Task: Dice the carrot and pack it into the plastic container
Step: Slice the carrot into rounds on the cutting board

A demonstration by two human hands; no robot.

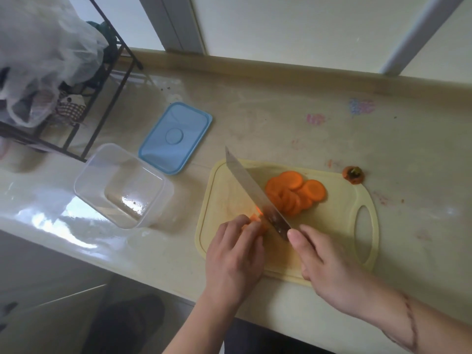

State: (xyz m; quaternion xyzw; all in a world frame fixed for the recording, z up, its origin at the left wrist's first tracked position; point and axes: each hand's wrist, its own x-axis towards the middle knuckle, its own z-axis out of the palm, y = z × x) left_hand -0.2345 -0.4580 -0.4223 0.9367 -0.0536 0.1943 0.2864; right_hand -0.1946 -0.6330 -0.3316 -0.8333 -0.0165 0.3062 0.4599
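The remaining carrot piece (256,222) is lying on the near left part of the pale yellow cutting board (224,190), mostly hidden under the fingers of the left hand (233,259), which are curling over it and pinning it down. The knife (255,192) is crossing the board diagonally, its blade sitting right against the carrot's exposed end while its tip is reaching past the board's far left edge; motion blur there makes it hard to tell whether the edge is touching the board. The right hand (329,272) is gripping the knife handle, with the thumb stretching forward along the base of the blade. Just beyond the blade, a fanned pile of carrot slices (293,192) is overlapping near the middle of the board, well apart from the left hand. The board's oval handle hole is sitting at its right end, clear of the pile. The cut-off carrot top (353,175) is resting on the counter (383,139) just off the board's far right corner. To the left of the board, the clear plastic container (122,185) is standing open and upright near the counter's front edge, and its blue lid (176,137) is lying flat just behind it. Farther left, a black wire rack (102,103) holding a crumpled plastic bag (43,60) is standing against the back wall. Bare counter is showing between the container and the board and all along the right side.
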